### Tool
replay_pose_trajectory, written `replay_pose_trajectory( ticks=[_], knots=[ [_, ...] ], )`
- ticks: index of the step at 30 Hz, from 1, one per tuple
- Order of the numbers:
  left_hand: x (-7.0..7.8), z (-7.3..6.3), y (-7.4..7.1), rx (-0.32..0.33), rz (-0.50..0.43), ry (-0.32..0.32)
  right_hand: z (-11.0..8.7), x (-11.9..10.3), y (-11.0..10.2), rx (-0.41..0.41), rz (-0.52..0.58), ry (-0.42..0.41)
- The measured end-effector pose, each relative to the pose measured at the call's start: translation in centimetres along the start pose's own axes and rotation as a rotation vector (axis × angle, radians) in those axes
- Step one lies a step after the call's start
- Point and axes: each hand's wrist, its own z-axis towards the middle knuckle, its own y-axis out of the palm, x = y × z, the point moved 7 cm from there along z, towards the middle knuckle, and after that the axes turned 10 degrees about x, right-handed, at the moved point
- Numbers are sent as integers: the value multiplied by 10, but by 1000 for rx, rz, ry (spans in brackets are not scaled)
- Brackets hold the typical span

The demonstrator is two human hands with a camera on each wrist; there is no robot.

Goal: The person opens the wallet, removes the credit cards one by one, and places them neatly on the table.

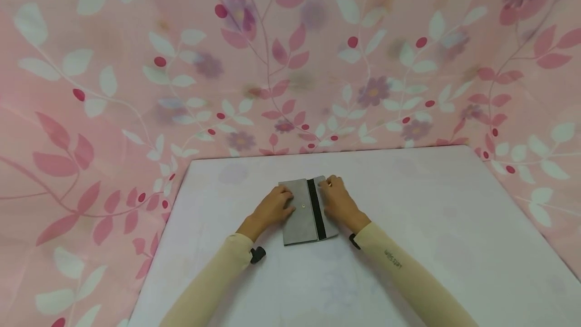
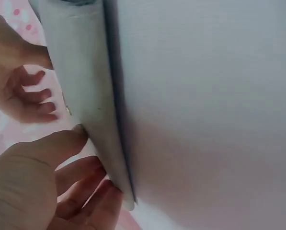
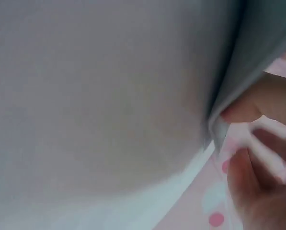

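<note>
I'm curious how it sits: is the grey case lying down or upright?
Lying down: the grey case shows its broad side and black strip upward.

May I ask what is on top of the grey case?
The grey case shows a black strip and small stud; the left hand and right hand touch it; what their fingers cover is hidden.

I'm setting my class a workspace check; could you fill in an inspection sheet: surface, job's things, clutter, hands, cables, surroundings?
Surface: flat white tabletop with faint patches.
Job's things: flat grey rectangular leather-like case with a black band and small metallic stud, lying on the tabletop.
Clutter: nothing seen.
Hands: left hand touches the case's left part; right hand touches its right part, grip unclear.
Cables: nothing seen.
Surroundings: pink floral backdrop behind and at both sides.
</note>
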Motion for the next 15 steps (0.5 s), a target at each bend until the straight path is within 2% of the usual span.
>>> replay_pose_trajectory(
  ticks=[2, 4, 10, 12, 15],
  knots=[
    [2, 2, 2, -10, 20, 1, 0, -5, 4, -38, -11, -70],
    [7, 5, 6, -37, 49, 26, -1, -7, 7, -76, -8, -93],
    [33, 16, 23, -142, 131, 239, 3, -4, 5, -93, 48, -31],
    [37, 19, 25, -164, 136, 243, 4, -3, 5, -93, 63, -17],
    [39, 23, 25, -167, 123, 179, 6, -1, 6, -97, 66, 3]
  ],
)
